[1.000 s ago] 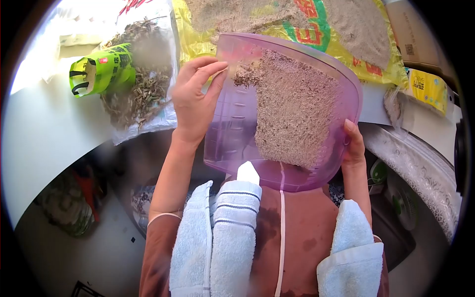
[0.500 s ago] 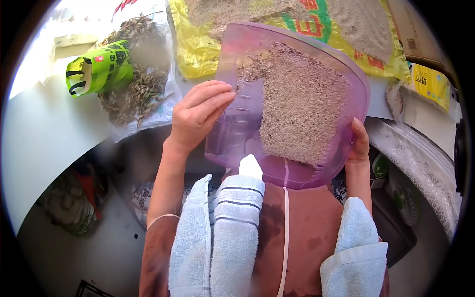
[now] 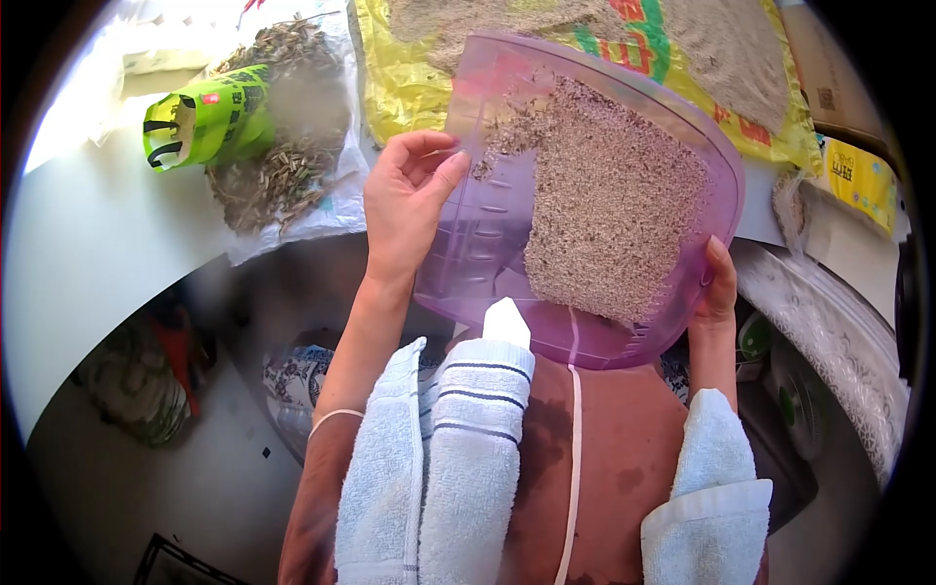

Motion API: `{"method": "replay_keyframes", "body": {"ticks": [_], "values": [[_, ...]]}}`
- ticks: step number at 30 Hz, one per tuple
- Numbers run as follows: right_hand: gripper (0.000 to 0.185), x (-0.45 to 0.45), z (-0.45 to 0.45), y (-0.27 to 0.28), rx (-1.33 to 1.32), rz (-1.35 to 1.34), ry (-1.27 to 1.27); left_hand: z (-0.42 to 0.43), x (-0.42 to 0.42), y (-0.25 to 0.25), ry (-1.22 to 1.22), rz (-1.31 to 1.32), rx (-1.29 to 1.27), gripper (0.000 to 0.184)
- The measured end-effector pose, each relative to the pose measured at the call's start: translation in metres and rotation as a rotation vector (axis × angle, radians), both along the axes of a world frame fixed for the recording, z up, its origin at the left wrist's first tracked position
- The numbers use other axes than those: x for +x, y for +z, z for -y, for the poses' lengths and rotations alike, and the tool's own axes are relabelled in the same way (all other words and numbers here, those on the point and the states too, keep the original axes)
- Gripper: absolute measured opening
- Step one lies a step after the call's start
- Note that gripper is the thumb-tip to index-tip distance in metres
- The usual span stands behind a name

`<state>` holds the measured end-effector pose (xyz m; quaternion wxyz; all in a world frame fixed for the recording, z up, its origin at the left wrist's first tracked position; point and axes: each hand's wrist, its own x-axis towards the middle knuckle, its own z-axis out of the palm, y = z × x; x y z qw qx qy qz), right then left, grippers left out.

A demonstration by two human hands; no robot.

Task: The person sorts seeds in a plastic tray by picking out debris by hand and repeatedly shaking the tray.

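- Purple tub (image 3: 468,244): held up in front of the person, across the near edge of the tabletop (image 3: 88,273), its far rim overlapping the yellow sack (image 3: 390,97) in view.
- Grain (image 3: 614,205): a broad, pale layer against the tub's middle and right; darker bits (image 3: 512,127) lie scattered at its upper left.
- Right hand (image 3: 717,288): its grip grasps the tub's right rim, thumb uppermost.
- Left hand (image 3: 408,200): grip released, thumb and forefinger slightly parted at the tub's left rim; whether it touches, I cannot tell.
- Yellow sack: spread flat beyond the tub, carrying more pale grain.
- White sheet (image 3: 336,200): near the tabletop's left near edge, under dried stalks (image 3: 268,185).
- Green bag (image 3: 219,117): lying beside the stalks, handles facing left.
- Yellow packet (image 3: 858,185): toward the tabletop's right edge, near a carton (image 3: 838,68).
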<state>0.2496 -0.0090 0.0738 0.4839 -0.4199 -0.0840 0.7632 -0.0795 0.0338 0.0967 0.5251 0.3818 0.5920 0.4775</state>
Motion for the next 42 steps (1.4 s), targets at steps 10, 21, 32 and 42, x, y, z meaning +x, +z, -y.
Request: {"method": "replay_keyframes", "body": {"ticks": [10,21,32,42], "values": [[0.06,0.013,0.007,-0.004,-0.016,-0.029,0.003,-0.002,-0.002,0.008,0.038,0.394,-0.184,0.018],[0.059,0.03,0.016,-0.011,0.004,-0.089,0.04,0.014,0.022,0.017,-0.115,0.13,-0.05,0.053],[0.059,0.047,0.011,-0.012,0.042,-0.094,0.088,0.029,0.047,0.021,-0.098,-0.001,-0.031,0.051],[0.06,0.068,0.007,-0.018,-0.016,-0.023,0.145,0.045,0.048,0.023,0.014,0.319,-0.12,0.039]]}}
